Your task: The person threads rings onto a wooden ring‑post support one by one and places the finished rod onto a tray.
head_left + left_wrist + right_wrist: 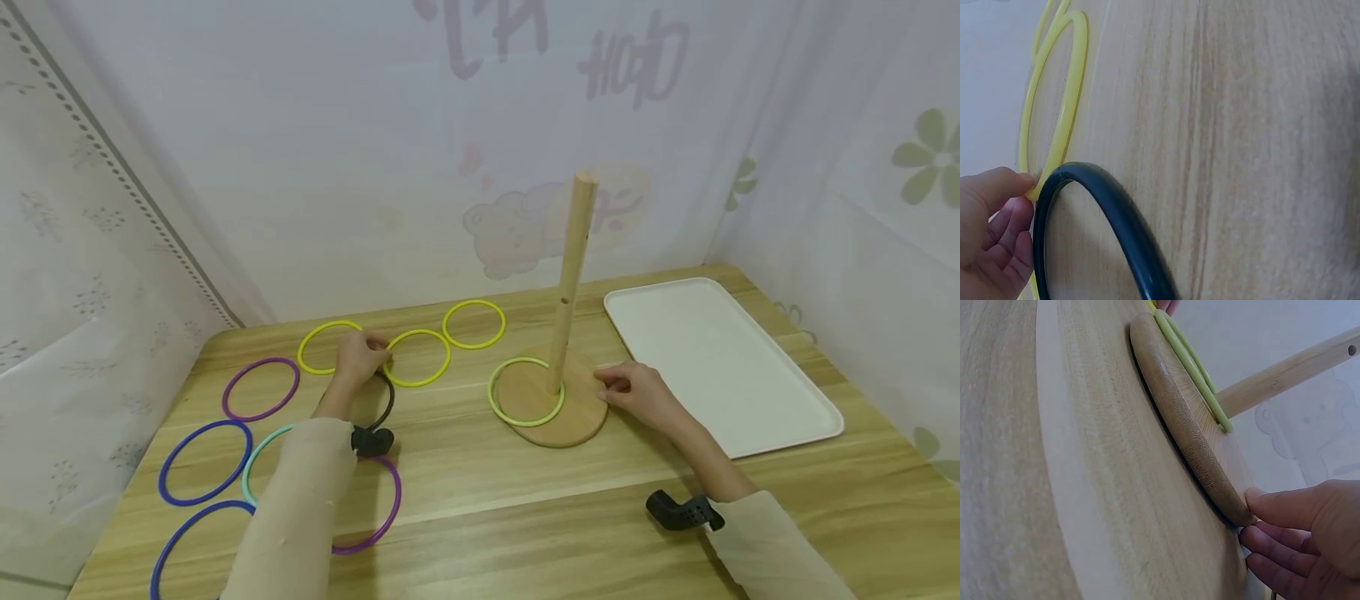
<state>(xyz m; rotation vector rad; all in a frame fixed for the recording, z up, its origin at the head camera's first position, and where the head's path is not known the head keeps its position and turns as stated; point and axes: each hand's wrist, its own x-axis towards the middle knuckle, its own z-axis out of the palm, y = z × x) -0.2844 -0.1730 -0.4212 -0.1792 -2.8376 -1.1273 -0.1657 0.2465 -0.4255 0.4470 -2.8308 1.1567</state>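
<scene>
My left hand [358,357] pinches the left edge of a thin yellow ring [417,385] between thumb and fingers. Just below those fingertips, a black ring [1110,200] lies on the table, partly covered by my wrist in the head view. My right hand [637,393] grips the right edge of a round wooden base [579,427], thumb on its upper edge and fingers at its lower side. From this base rises an upright wooden post [572,275]. A light green ring [1194,369] rests on the base, looped around the post.
Another yellow ring [474,347] lies at the back, and one [315,372] is behind my left hand. Purple [225,402], blue [162,483] and teal [255,454] rings spread over the table's left side, partly under my left forearm. A white tray [727,375] lies right of the stand.
</scene>
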